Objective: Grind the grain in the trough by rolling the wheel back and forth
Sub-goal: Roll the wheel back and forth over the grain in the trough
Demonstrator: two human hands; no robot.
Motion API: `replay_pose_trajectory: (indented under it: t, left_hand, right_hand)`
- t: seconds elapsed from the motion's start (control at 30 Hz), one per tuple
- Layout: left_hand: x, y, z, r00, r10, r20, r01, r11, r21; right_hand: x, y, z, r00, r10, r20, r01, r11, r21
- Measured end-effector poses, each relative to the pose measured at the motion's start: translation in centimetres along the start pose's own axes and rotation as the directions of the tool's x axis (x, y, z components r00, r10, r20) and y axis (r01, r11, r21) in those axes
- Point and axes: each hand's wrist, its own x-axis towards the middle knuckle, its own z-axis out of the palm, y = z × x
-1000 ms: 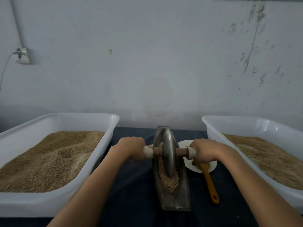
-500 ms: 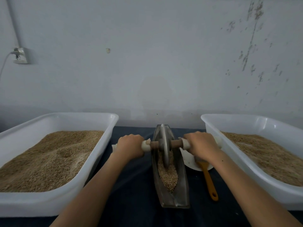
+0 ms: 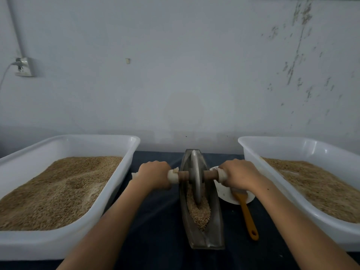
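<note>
A narrow boat-shaped metal trough (image 3: 214, 238) lies lengthwise on the dark table, with tan grain (image 3: 199, 213) heaped in its near half. A grey metal wheel (image 3: 195, 178) stands upright in the trough, its rim pressed into the grain. A wooden axle runs through it, with pale cloth wrapped at both ends. My left hand (image 3: 153, 175) grips the left end of the axle. My right hand (image 3: 238, 175) grips the right end. Both fists hide the handle ends.
Two large white tubs of grain flank the trough, left tub (image 3: 124, 162) and right tub (image 3: 251, 162). A white plate (image 3: 224, 191) with an orange-handled brush (image 3: 248, 217) lies just right of the trough, under my right wrist. A grey wall stands close behind.
The wheel rolled away from me to the trough's far end, then back toward me into the grain. Both hands kept their grip on the axle.
</note>
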Motion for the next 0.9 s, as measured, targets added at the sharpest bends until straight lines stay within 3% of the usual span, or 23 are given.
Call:
replay_pose_trajectory:
  t: [0.1, 0.23, 0.33, 0.53, 0.67, 0.8, 0.9]
  left_hand:
    - [-0.1, 0.2, 0.7, 0.986, 0.001, -0.169, 0.005, 0.999, 0.034]
    - [-0.2, 0.4, 0.7, 0.976, 0.01, -0.218, -0.004, 1.0, 0.027]
    - [-0.3, 0.4, 0.3, 0.991, 0.004, -0.137, 0.002, 0.999, 0.044]
    - [-0.3, 0.1, -0.9, 0.984, -0.005, 0.178, 0.009, 1.0, -0.02]
    - [-0.2, 0.0, -1.0, 0.966, 0.013, 0.256, 0.004, 0.998, -0.065]
    - [-0.3, 0.1, -0.9, 0.989, 0.017, 0.144, -0.014, 1.0, -0.024]
    - [-0.3, 0.4, -0.4, 0.999, 0.02, -0.034, -0.019, 0.999, 0.032]
  right_hand:
    - [-0.1, -0.2, 0.7, 0.98, 0.002, -0.2, -0.005, 1.0, -0.018]
    - [-0.1, 0.0, 1.4, 0.962, -0.012, -0.274, 0.007, 1.0, -0.016]
    - [0.0, 0.1, 1.1, 0.986, -0.003, -0.168, 0.001, 1.0, -0.01]
    - [-0.1, 0.3, -1.0, 0.975, -0.008, 0.221, -0.001, 0.999, 0.041]
    - [-0.3, 0.3, -1.5, 0.952, -0.02, 0.305, 0.002, 0.998, 0.06]
    - [-0.2, 0.4, -0.8, 0.977, -0.015, 0.215, 0.005, 0.999, 0.051]
    - [0.2, 0.4, 0.5, 1.0, -0.012, -0.016, 0.012, 1.0, -0.011]
